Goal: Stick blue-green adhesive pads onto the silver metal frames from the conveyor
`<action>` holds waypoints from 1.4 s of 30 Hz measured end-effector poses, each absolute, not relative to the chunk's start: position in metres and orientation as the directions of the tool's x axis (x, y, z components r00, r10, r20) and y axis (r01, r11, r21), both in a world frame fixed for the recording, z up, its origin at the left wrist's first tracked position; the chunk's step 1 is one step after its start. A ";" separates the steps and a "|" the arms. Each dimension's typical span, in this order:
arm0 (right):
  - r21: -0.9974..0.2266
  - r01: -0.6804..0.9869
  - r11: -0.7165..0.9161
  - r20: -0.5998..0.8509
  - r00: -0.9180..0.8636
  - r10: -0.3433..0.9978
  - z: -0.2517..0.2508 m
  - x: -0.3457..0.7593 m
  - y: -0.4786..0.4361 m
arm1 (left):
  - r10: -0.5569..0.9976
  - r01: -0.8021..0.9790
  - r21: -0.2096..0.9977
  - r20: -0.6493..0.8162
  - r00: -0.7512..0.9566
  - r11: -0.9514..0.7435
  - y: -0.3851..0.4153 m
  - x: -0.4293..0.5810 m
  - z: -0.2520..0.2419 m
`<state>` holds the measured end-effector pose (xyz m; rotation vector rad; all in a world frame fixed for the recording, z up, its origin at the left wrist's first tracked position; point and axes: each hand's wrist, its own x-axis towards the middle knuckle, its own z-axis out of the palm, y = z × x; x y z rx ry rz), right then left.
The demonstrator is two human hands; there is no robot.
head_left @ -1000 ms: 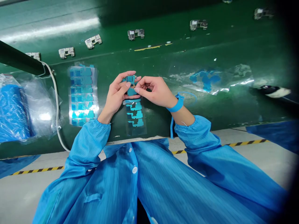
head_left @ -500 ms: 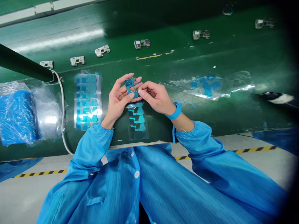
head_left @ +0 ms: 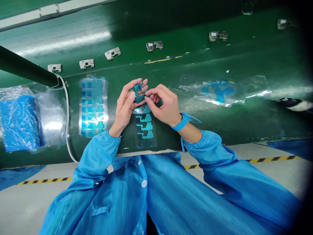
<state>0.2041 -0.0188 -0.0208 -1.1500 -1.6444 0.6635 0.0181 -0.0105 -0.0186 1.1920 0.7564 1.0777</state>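
My left hand (head_left: 124, 106) and my right hand (head_left: 162, 106) meet above the green belt (head_left: 195, 62). Both pinch a small metal frame part (head_left: 138, 93) carrying a teal film. The left fingers hold its body, and the right thumb and forefinger press at its edge. Fingers hide part of it. Just below my hands lies a clear strip of teal stickers (head_left: 144, 127). A longer sheet of teal stickers (head_left: 93, 107) lies to the left of my left hand.
A row of several metal frame parts (head_left: 154, 46) lies along the belt's far side. A plastic bag of blue items (head_left: 19, 120), a white cable (head_left: 67, 120), a dark rail (head_left: 24, 67), and a clear film with teal scraps (head_left: 216, 91) surround my hands.
The whole view has shifted, with the belt items sliding right and slightly down. The metal part has turned a little between my fingers, and both hands still hold it.
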 end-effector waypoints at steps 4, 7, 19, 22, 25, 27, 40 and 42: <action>-0.851 0.366 0.376 0.385 -0.049 0.921 -0.018 0.204 -0.019 | 0.937 -0.244 0.970 0.074 0.342 0.013 -0.009 0.018 -0.019; -0.873 0.331 0.359 0.369 -0.037 0.929 -0.018 0.203 -0.019 | 0.934 -0.287 0.958 0.087 0.347 0.017 -0.008 0.017 -0.021; -0.912 0.278 0.302 0.280 -0.117 0.953 -0.012 0.210 -0.014 | 0.919 -0.372 0.893 -0.102 0.381 0.253 -0.002 0.015 -0.012; -0.924 0.284 0.254 0.225 -0.131 0.966 -0.011 0.212 -0.014 | 0.912 -0.349 0.894 -0.134 0.388 0.280 -0.002 0.015 -0.011; -0.940 0.286 0.188 0.157 -0.127 0.979 -0.011 0.213 -0.015 | 0.910 -0.339 0.897 -0.141 0.389 0.284 -0.002 0.016 -0.011; -0.939 0.299 0.171 0.140 -0.122 0.983 -0.010 0.212 -0.015 | 0.912 -0.341 0.897 -0.140 0.387 0.283 -0.002 0.016 -0.012; -0.925 0.327 0.195 0.143 -0.177 0.974 -0.012 0.212 -0.017 | 0.919 -0.299 0.905 -0.195 0.344 0.304 -0.003 0.019 -0.010; -0.934 0.289 0.211 0.157 -0.200 0.967 -0.012 0.212 -0.017 | 0.908 -0.289 0.895 -0.233 0.347 0.340 -0.003 0.019 -0.009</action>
